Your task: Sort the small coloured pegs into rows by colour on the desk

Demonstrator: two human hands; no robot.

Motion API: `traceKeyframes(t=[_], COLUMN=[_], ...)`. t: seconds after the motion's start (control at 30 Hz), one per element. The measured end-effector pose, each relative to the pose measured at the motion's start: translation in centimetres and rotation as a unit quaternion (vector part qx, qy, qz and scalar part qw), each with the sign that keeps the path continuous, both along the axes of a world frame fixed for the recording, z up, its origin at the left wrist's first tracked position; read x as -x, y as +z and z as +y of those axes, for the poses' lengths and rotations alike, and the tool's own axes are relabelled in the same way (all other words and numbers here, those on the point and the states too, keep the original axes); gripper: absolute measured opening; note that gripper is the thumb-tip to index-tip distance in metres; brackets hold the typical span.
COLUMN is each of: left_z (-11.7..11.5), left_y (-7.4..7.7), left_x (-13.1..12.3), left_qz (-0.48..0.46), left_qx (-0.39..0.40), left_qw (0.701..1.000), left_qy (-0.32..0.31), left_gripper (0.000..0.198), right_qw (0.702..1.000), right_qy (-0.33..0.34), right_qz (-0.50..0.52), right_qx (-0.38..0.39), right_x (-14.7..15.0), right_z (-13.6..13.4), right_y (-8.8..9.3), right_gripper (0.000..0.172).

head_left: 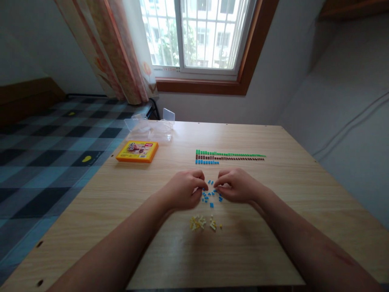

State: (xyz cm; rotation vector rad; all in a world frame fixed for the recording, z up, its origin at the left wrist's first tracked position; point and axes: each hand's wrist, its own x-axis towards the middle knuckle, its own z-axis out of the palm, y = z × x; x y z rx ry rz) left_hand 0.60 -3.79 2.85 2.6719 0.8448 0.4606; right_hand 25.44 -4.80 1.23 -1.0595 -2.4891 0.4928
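Since only the head view is on offer, everything is read from there. The left hand [182,190] and right hand [237,186] sit low on the wooden surface [273,227], knuckles up, tips almost meeting over a loose scatter of blue pieces [211,197]. The fingers of both hands are curled tight into thumb-index pinches; whether a piece sits between them is too small to tell. The scatter lies mid-surface, between and just under the fingertips. Just nearer the person is a small yellow heap [201,223]. Beyond the hands are three neat lines, close side by side: green row [231,154], brown row [231,158], short blue row [207,162]. Far left is an orange box [137,151], and behind it a clear plastic case [150,127]. A bed [45,154] with a checked cover sits beside the surface on the left. Handling, as a judgement: the blue pieces look tiny, hard, very light and smooth, so likely to skid or flick away. Best taken singly by opposite side faces with thumb and index tips, light squeeze.
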Motion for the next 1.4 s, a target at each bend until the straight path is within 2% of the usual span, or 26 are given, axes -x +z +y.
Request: traceKeyframes(t=[0.13,0.33,0.53,0.77,0.87,0.93,1.03,1.13,1.3,1.4], left_z=[-0.7,-1.2,-1.4,-1.6,-1.6,-1.6,-1.7,-1.7,-1.6,-1.4], left_y=[0.7,0.5,0.3,0.4,0.5,0.6,0.7,0.9,1.5,1.8], left_x=[-0.2,-0.6,-0.9,-1.5,-1.7,-1.8,-1.9,-1.9,-1.3,-0.7], left_qz=[0.043,0.068,0.087,0.11,0.119,0.124,0.127,0.121,0.124,0.125], left_qx=[0.013,0.011,0.001,0.002,0.007,0.012,0.027,0.041,0.079,0.109], left_qw=[0.999,0.996,0.994,0.991,0.99,0.989,0.989,0.989,0.985,0.983], left_qy=[-0.03,-0.054,-0.067,-0.072,-0.073,-0.075,-0.074,-0.077,-0.092,-0.08], left_gripper=[0.023,0.019,0.02,0.019,0.017,0.016,0.015,0.014,0.017,0.017], right_qw=[0.999,0.998,0.998,0.996,0.994,0.995,0.998,0.997,0.993,0.993], right_qy=[0.006,0.011,-0.027,-0.068,-0.067,-0.041,0.01,0.035,0.044,0.042], right_qz=[-0.04,-0.053,-0.046,0.01,0.007,-0.011,-0.042,-0.073,-0.095,-0.097], right_qx=[-0.009,-0.012,-0.023,-0.059,-0.088,-0.092,-0.053,0.002,0.046,0.061], right_x=[0.6,0.5,0.2,-0.1,-0.6,-0.8,-0.8,-0.3,0.1,0.1], right_z=[-0.2,-0.2,0.2,1.2,1.3,1.0,0.0,-0.9,-1.1,-1.0], right_y=[-0.1,-0.1,-0.3,-1.3,-0.6,0.5,2.4,3.4,3.4,3.2], right_gripper=[0.017,0.018,0.018,0.015,0.016,0.017,0.015,0.019,0.023,0.023])
